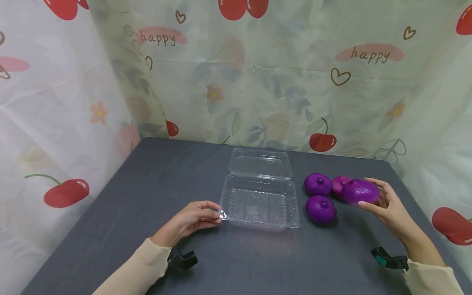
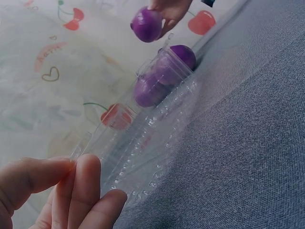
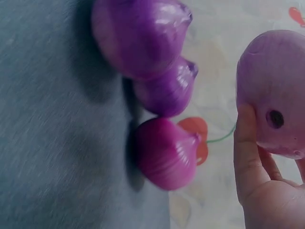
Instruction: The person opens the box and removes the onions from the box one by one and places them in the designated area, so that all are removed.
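Observation:
My left hand (image 1: 191, 219) pinches the left edge of a clear plastic clamshell box (image 1: 259, 224) between thumb and fingers. Its lid (image 1: 259, 162) is folded back toward the wall, and the tray part holds nothing. On the right, my right hand (image 1: 391, 205) grips a purple onion (image 1: 360, 191), thumb on the near side. The right wrist view shows that onion (image 3: 271, 71) lifted, with a dark round spot on its base. Beside it on the table sit two more purple onions (image 1: 318, 184) (image 1: 321, 209) and a pinker onion (image 1: 338, 185), partly hidden behind the held one.
A dark grey cloth covers the table (image 1: 155, 176). Around it hangs a pale curtain (image 1: 254, 82) printed with cherries, hearts and flowers. A thin looped cord (image 1: 396, 148) lies against the curtain at the back right corner. Each wrist wears a small black camera (image 1: 183, 259).

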Action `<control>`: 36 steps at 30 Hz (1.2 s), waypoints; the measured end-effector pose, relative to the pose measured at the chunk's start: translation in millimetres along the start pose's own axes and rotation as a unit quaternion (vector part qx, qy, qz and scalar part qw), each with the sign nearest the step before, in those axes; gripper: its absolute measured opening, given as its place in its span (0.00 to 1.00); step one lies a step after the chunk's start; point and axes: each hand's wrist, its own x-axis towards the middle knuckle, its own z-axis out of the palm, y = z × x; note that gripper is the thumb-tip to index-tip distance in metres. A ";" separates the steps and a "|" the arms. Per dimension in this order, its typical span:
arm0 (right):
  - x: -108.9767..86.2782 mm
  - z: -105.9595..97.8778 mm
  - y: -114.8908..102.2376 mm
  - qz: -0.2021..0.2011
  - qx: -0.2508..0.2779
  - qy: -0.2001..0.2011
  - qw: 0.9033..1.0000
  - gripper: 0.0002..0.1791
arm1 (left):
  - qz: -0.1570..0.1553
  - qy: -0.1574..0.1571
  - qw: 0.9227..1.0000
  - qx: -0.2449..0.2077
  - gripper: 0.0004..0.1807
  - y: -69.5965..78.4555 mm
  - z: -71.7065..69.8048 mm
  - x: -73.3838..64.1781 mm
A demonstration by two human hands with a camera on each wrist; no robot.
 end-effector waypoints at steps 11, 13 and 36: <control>-16.5 -10.8 12.2 0.053 -0.147 0.042 0.987 0.33 | 0.000 -0.003 1.000 -0.003 0.11 1.0 0.2 1.4; -17.1 -11.8 15.2 0.061 -0.159 0.042 0.984 0.33 | 0.000 -0.001 1.000 -0.003 0.11 1.4 0.1 1.3; -15.5 -8.2 38.1 0.158 -0.266 0.023 0.951 0.43 | 0.003 0.001 1.000 0.004 0.11 -0.1 0.5 1.3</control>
